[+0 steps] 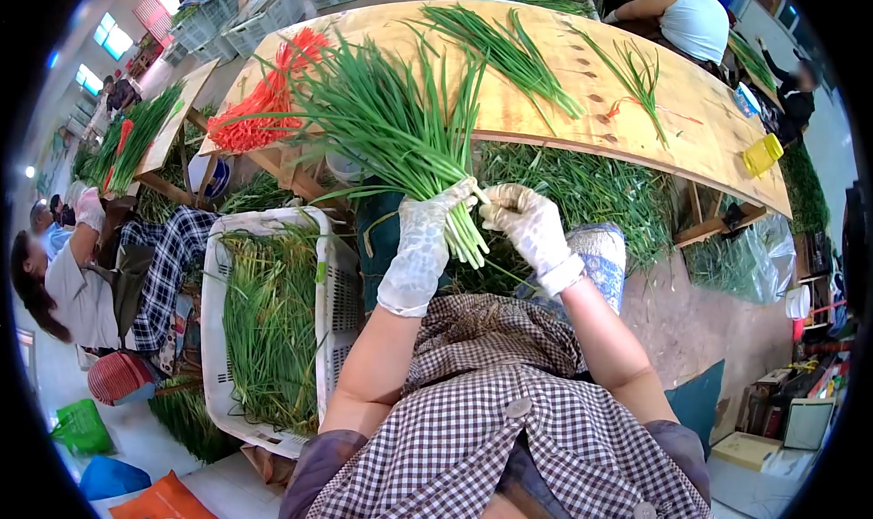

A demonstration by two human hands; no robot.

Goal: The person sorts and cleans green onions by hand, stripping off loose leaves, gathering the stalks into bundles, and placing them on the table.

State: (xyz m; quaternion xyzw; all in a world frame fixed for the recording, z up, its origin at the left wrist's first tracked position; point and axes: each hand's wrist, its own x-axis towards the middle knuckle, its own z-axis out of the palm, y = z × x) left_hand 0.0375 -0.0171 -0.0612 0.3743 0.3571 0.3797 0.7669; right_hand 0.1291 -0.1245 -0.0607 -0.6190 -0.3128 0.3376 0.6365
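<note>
My left hand [424, 246], in a pale translucent glove, is wrapped round a bunch of green chives [391, 119]. The leaves fan out up and to the left over the table, and the pale cut stems poke out below the fist. Close against the stem side is my gloved right hand [526, 221], its fingers pinched together; whatever is between the fingertips is too small to make out. On the wooden table [536, 42] lie a larger pile of chives [509, 55], a small loose bunch [639, 83] and a heap of red ties [273, 101].
A white crate [327, 283] full of chives stands to my left, beside a seated person [91, 283]. Cut greens [582, 187] cover the floor under the table. A yellow container [762, 155] sits at the table's right end. Another person [696, 19] sits across the table.
</note>
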